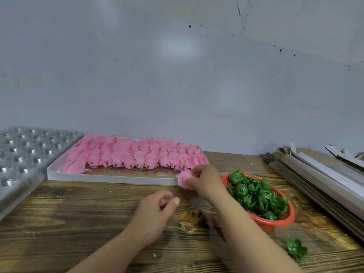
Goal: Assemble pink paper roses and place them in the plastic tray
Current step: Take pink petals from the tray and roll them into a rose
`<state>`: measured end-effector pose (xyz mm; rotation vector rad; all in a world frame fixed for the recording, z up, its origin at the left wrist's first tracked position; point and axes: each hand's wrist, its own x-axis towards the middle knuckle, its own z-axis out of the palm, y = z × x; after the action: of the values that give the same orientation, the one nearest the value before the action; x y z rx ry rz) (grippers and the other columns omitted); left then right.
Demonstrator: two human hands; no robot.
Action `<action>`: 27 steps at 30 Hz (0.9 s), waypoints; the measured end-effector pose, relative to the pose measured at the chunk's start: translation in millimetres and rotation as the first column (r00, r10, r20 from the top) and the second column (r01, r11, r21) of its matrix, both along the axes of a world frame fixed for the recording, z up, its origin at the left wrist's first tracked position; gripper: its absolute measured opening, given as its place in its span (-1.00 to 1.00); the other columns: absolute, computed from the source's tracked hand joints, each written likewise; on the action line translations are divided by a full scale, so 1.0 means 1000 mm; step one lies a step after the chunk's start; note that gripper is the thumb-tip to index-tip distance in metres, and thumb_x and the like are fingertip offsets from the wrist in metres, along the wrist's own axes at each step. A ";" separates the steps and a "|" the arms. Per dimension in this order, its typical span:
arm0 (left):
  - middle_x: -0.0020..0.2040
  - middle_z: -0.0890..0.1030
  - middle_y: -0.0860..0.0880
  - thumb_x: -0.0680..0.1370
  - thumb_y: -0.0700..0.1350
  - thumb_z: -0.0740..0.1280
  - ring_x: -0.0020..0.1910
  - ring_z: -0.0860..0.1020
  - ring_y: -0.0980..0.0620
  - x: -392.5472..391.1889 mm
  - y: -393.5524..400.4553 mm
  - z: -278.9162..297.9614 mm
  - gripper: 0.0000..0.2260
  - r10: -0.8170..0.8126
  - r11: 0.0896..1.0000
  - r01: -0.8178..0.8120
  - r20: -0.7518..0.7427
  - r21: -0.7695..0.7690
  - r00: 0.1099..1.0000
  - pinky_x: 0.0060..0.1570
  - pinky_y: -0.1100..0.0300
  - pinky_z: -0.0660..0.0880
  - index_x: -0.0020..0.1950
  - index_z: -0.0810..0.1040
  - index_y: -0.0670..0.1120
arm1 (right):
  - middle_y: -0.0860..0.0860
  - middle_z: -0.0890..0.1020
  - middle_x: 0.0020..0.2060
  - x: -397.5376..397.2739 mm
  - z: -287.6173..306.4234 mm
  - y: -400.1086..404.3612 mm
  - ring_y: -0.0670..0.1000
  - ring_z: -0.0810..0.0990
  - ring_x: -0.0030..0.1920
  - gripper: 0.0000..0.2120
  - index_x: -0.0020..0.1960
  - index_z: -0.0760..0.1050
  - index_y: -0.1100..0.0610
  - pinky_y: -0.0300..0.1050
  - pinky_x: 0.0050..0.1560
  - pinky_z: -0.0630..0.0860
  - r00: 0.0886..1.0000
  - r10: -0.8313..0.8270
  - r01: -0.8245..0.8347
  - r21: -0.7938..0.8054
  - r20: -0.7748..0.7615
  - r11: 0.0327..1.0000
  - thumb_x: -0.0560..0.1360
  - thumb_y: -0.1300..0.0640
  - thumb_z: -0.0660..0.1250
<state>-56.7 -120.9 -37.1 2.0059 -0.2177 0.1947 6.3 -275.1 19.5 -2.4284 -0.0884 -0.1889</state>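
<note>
your right hand (204,179) pinches a pink paper rose (184,180). your left hand (157,211) is loosely curled, holding nothing, just below it.

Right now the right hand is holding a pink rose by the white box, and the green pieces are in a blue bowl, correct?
Not quite: in the head view the bowl is red, not blue. The right hand does hold a pink rose by the white box, with the green pieces in the bowl.

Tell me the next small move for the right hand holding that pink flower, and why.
Probably bring the pink flower toward the red basket and pick up a green base. The right hand pinches the flower at the white box's near corner, it shows no green base yet, and the left hand waits loosely curled, holding nothing.
</note>
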 end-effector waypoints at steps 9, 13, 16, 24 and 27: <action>0.01 0.69 0.08 0.57 -0.15 0.32 -0.06 0.67 0.08 -0.004 0.007 0.005 -0.78 -0.193 0.891 0.109 -0.150 -0.441 0.970 -0.19 0.24 0.57 0.18 0.53 0.08 | -0.10 0.44 -0.15 -0.050 -0.004 0.011 -0.13 0.44 -0.19 -0.65 0.06 0.40 0.00 -0.27 -0.15 0.44 0.969 0.244 -0.231 0.197 -0.046 0.953 0.36 0.26 0.40; -0.06 0.71 -0.05 0.56 -0.27 0.32 -0.13 0.68 0.06 -0.004 0.008 0.007 -0.86 -0.166 0.868 0.053 -0.188 -0.493 0.968 -0.20 0.25 0.58 0.08 0.60 -0.11 | -0.13 0.47 -0.10 -0.056 -0.006 0.013 -0.14 0.48 -0.11 -0.61 0.03 0.37 -0.05 -0.24 -0.09 0.49 0.961 0.275 -0.272 0.179 0.007 0.946 0.35 0.25 0.43; -0.08 0.71 -0.08 0.57 -0.28 0.31 -0.16 0.68 0.04 -0.002 0.009 0.008 -0.88 -0.160 0.848 0.032 -0.199 -0.528 0.967 -0.20 0.24 0.60 0.07 0.59 -0.17 | -0.11 0.52 -0.08 -0.056 -0.001 0.005 -0.15 0.51 -0.11 -0.63 0.06 0.44 0.01 -0.38 -0.14 0.45 0.956 0.292 -0.293 0.231 0.040 0.928 0.34 0.26 0.47; -0.07 0.71 -0.07 0.56 -0.28 0.31 -0.16 0.68 0.05 0.001 0.012 0.006 -0.87 -0.166 0.815 0.008 -0.222 -0.579 0.961 -0.22 0.26 0.58 0.08 0.58 -0.17 | 0.02 0.55 -0.37 -0.055 0.005 -0.017 -0.10 0.47 -0.35 -0.88 -0.27 0.57 0.17 -0.30 -0.30 0.42 0.966 0.227 -0.253 0.265 0.125 0.931 0.37 0.33 0.46; -0.08 0.71 -0.08 0.56 -0.28 0.32 -0.15 0.68 0.05 0.001 0.011 0.005 -0.87 -0.185 0.831 0.040 -0.209 -0.555 0.960 -0.21 0.26 0.58 0.08 0.59 -0.18 | 0.09 0.61 -0.29 -0.056 0.002 -0.011 -0.09 0.51 -0.33 -0.93 -0.21 0.60 0.20 -0.24 -0.27 0.48 0.960 0.267 -0.280 0.229 0.090 0.932 0.38 0.27 0.48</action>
<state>-55.4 -109.5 -31.6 1.4190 -0.0990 -0.0778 -49.6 -286.3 21.3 -2.1415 -0.4052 -0.1336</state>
